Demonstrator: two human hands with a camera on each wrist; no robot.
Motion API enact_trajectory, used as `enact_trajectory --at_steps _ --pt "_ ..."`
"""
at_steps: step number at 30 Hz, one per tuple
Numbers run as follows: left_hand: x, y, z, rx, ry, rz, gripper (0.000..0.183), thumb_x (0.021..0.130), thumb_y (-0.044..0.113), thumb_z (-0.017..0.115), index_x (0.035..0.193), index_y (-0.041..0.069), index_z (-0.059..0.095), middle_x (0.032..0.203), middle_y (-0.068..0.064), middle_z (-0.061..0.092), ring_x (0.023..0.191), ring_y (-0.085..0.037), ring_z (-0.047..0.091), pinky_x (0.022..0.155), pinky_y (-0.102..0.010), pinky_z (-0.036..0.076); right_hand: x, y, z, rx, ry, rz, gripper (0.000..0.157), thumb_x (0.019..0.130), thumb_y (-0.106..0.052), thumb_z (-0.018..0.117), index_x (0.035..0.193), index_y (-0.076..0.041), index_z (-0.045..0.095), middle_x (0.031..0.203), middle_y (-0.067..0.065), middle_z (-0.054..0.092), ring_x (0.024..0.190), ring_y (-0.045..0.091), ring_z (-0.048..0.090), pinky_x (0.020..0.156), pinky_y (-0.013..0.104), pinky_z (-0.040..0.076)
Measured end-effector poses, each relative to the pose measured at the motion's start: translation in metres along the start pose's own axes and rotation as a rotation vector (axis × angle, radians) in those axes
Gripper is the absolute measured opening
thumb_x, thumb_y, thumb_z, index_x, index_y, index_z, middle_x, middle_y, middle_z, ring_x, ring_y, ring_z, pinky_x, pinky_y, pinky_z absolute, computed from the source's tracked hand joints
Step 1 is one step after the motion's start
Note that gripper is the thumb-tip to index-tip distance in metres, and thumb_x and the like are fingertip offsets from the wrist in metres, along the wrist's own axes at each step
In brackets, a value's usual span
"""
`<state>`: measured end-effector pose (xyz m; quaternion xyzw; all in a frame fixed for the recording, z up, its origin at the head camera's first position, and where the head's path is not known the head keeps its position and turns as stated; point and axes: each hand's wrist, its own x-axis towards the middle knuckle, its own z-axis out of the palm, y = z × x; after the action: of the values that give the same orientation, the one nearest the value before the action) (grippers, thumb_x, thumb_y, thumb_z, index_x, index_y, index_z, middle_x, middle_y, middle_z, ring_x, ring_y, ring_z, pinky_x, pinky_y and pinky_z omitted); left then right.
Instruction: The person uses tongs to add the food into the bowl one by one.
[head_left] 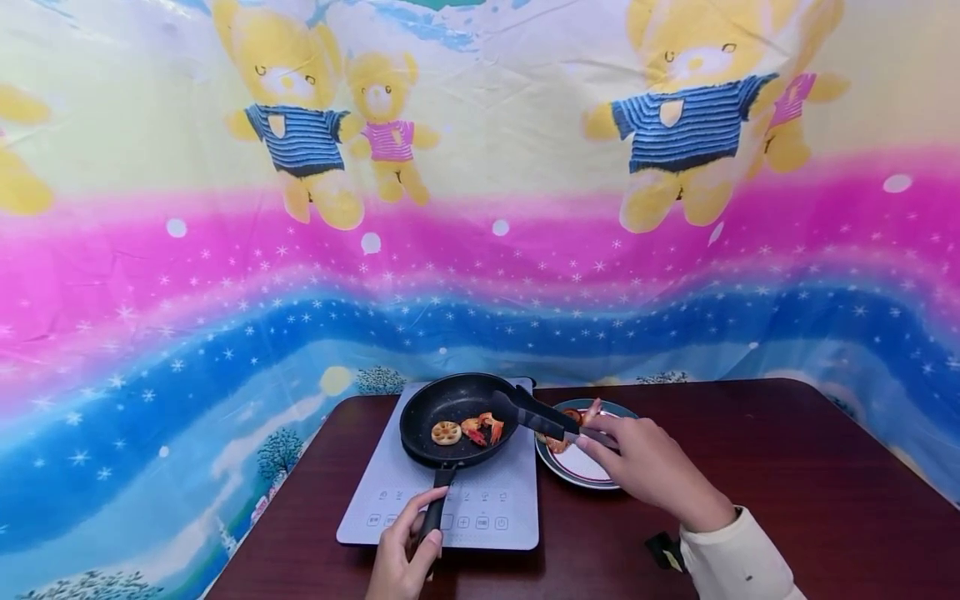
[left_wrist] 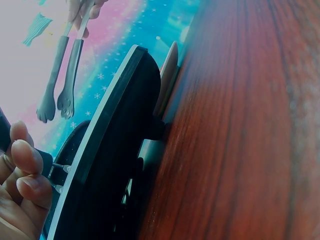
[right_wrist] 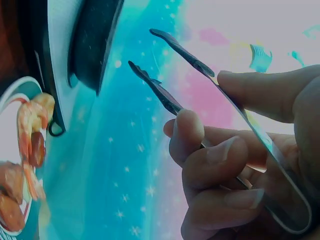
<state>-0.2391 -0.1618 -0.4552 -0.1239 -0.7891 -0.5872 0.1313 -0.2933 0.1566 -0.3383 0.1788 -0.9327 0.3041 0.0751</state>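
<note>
My left hand (head_left: 405, 546) grips the handle (head_left: 431, 525) of a black frying pan (head_left: 442, 396). In the pan lie a browned lotus root slice (head_left: 446, 432) and some orange-red pieces (head_left: 480, 428) that look like shrimp. My right hand (head_left: 660, 467) holds metal tongs (right_wrist: 267, 140) with dark hand-shaped tips. Those tips stand apart with nothing between them in the right wrist view, above and beside the pan's right rim. Beneath the tongs is a plate (head_left: 573, 479) with a dark rim; shrimp (right_wrist: 30, 125) and brown pieces (right_wrist: 11, 197) lie on it.
The pan is over a white induction cooker (head_left: 367, 508) with touch buttons along its front. The plate stands right of it on a dark red wooden table (head_left: 750, 467). A bear-patterned curtain (head_left: 487, 275) hangs behind. A small black object (head_left: 663, 552) is near my right sleeve.
</note>
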Motion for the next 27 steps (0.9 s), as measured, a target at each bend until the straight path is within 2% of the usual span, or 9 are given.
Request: enact_trajectory --at_steps 4,9,14,18,21,27 --pt "0.000 0.001 -0.001 -0.003 -0.008 -0.010 0.043 0.092 0.000 0.053 0.134 0.009 0.052 0.063 -0.010 0.055 0.044 -0.006 0.045 0.042 -0.028 0.046 0.000 0.009 -0.008 -0.005 0.000 0.016 0.030 0.094 -0.033 0.061 0.115 -0.012 0.068 0.054 -0.003 0.043 0.043 0.011 0.033 0.043 0.027 0.032" --pt "0.000 0.002 -0.001 0.001 -0.011 -0.026 0.043 0.092 0.001 0.053 0.133 0.012 0.052 0.064 -0.004 0.054 0.044 -0.006 0.045 0.042 -0.028 0.046 0.001 0.018 -0.018 -0.025 -0.003 0.053 0.043 0.094 -0.034 0.061 0.125 -0.004 0.064 0.053 -0.001 0.043 0.044 0.013 0.036 0.043 0.028 0.033" --pt "0.000 0.002 -0.002 0.000 -0.019 -0.036 0.043 0.093 0.002 0.053 0.134 0.012 0.051 0.064 -0.004 0.055 0.044 -0.006 0.044 0.042 -0.028 0.046 -0.001 0.026 -0.028 -0.059 -0.034 0.075 0.045 0.093 -0.037 0.061 0.120 -0.001 0.065 0.065 0.001 0.052 0.054 0.016 0.043 0.049 0.031 0.037" --pt "0.001 0.003 -0.003 0.000 -0.030 -0.047 0.043 0.093 0.003 0.052 0.135 0.012 0.051 0.065 -0.005 0.055 0.044 -0.007 0.045 0.043 -0.028 0.046 -0.003 0.033 -0.035 -0.099 -0.049 0.086 0.044 0.092 -0.039 0.063 0.114 -0.002 0.068 0.086 0.006 0.065 0.066 0.017 0.054 0.057 0.037 0.047" --pt "0.000 0.003 -0.003 0.002 -0.030 -0.047 0.043 0.093 0.002 0.052 0.135 0.012 0.051 0.065 -0.008 0.056 0.044 -0.006 0.044 0.042 -0.028 0.046 -0.003 0.037 -0.038 -0.131 -0.058 0.090 0.043 0.092 -0.039 0.063 0.112 -0.001 0.069 0.099 0.008 0.067 0.074 0.016 0.056 0.062 0.039 0.050" --pt "0.000 0.003 -0.003 0.004 -0.018 -0.038 0.043 0.092 0.001 0.053 0.134 0.013 0.052 0.064 -0.008 0.055 0.044 -0.006 0.044 0.042 -0.028 0.045 -0.006 0.044 -0.044 -0.140 -0.113 0.133 0.040 0.092 -0.039 0.063 0.108 -0.003 0.070 0.086 0.002 0.063 0.068 0.016 0.051 0.057 0.034 0.042"
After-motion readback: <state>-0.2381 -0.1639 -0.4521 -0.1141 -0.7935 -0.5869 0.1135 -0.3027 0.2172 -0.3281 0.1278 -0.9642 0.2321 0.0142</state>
